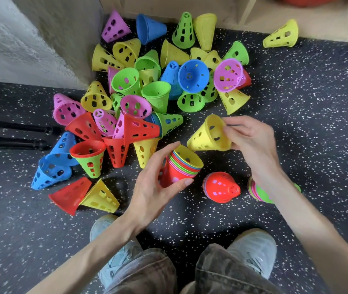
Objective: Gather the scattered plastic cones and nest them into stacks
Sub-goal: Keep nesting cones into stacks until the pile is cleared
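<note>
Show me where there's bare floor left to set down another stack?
Bare speckled rubber floor lies right of the right hand, and also left of the shoes. The heap of loose perforated plastic cones beyond the hands is crowded.

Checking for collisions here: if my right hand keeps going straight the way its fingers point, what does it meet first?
Beyond the yellow cone the right hand already holds, probably the green cone lying at the pile's near edge, though depth is hard to judge.

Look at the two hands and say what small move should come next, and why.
Probably the right hand should lower its yellow cone into the stack that the left hand holds. The stack's open mouth faces up toward the cone, which hangs just above and beside it, not yet nested.
</note>
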